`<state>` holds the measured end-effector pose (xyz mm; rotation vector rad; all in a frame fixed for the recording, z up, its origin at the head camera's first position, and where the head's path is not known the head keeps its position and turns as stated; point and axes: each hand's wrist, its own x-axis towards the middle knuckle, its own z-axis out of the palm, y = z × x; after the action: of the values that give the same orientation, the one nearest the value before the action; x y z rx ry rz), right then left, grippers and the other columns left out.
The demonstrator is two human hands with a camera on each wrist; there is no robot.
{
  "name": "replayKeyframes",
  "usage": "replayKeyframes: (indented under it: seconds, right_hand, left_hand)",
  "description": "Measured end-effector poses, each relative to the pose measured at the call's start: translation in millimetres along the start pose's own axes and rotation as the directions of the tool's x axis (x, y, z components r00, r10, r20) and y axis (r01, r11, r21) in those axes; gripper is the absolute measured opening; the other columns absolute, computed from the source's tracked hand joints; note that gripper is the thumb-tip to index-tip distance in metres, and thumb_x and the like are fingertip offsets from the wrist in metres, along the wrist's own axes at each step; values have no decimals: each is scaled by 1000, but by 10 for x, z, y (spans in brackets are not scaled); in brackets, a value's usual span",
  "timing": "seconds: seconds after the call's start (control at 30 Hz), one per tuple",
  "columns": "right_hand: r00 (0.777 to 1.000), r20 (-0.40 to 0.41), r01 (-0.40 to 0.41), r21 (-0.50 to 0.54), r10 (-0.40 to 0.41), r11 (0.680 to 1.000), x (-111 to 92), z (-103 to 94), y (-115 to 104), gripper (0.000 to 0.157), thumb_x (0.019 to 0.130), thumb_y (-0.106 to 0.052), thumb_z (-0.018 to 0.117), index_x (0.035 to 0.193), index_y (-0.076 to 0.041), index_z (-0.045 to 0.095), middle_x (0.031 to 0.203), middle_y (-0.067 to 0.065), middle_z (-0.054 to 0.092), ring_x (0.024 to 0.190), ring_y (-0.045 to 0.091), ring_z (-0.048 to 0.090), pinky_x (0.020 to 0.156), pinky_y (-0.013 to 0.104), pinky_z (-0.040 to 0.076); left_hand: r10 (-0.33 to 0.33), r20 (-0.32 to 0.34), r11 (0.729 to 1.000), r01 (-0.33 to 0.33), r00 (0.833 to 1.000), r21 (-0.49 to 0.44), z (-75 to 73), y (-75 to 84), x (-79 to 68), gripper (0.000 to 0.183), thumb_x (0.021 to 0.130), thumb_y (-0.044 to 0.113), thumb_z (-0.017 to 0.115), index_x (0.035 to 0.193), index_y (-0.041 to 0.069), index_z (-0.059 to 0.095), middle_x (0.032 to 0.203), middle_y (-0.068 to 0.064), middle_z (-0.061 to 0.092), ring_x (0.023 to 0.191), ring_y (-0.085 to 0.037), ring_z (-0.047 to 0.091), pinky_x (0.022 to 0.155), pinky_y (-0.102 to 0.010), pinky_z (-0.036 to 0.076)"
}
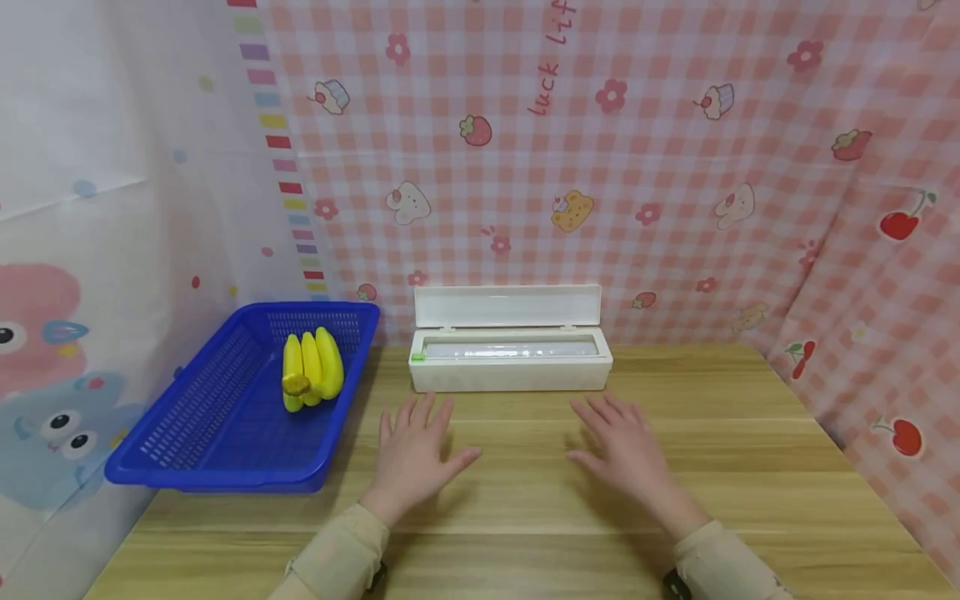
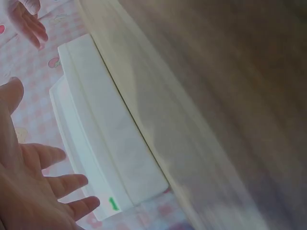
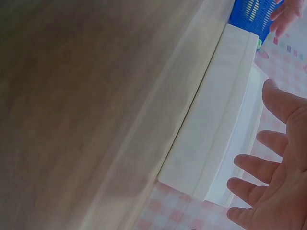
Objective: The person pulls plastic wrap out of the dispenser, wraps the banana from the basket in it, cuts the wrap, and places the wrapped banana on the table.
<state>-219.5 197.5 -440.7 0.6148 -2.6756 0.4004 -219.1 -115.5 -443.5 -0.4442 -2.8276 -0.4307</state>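
A long white cling film dispenser box (image 1: 512, 375) stands at the back middle of the table, its lid (image 1: 507, 306) raised. Inside it lies a roll of clear film (image 1: 510, 349), and a small green piece (image 1: 417, 357) sits at its left end. In front of the box's left end, my left hand (image 1: 411, 458) is held over the table with fingers spread and nothing in it. My right hand (image 1: 622, 446), likewise spread and holding nothing, hovers in front of the right end. Both wrist views show the fingers straight or slightly bent, near the white box (image 2: 110, 120).
A blue plastic basket (image 1: 225, 478) stands at the left of the wooden table (image 1: 517, 492), with a bunch of yellow bananas (image 1: 311, 367) in it. Behind the box hangs a pink checked cloth (image 1: 510, 183). A white printed cloth (image 1: 112, 250) borders the left side.
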Motion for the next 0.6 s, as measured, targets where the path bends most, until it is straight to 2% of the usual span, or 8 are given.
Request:
replayKeyframes:
  seconds: [0.27,0.43,0.6]
  right_hand:
    - [999,-46,13,-7,-13,1000,50,-2,113,68,80,-31,83,136,-4,57,129,20,60,121,44,52,107,63,32]
    - [997,-74,19,-5,-20,1000,90,1,190,67,79,-28,84,135,-4,58,122,19,64,114,42,56,103,58,38]
    - [997,-69,-19,20,21,1000,104,-23,218,63,81,-26,83,135,-5,58,119,21,64,112,43,56,97,58,44]
  left_hand:
    - [40,-82,999,-37,996,28,-30,-4,77,83,85,66,62,144,8,50,145,-20,47,131,-45,40,108,-69,22]
    - [36,-97,999,-34,995,24,-39,-24,131,82,85,62,65,144,7,50,142,-21,50,127,-45,43,106,-66,27]
    - [11,-109,1000,-10,994,6,-38,-60,170,81,85,59,68,143,7,50,141,-21,51,126,-45,45,105,-65,28]
